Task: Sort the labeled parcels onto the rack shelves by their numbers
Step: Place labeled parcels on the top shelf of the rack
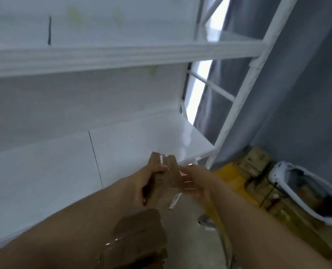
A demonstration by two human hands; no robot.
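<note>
A small brown cardboard parcel (168, 172) with clear tape on it is held in front of me, just off the front right corner of the lower white rack shelf (134, 140). My left hand (146, 183) grips its left side and my right hand (197, 181) grips its right side. A second brown taped parcel (138, 237) sits low in the frame under my left forearm. An upper white shelf (122, 55) runs across above. The picture is blurred and no label number can be read.
The rack's white upright (244, 82) stands at the right, with a grey curtain (305, 78) behind it. On the floor at the right are a yellow object (233, 181), wooden blocks (258, 160) and a white basket (305, 191).
</note>
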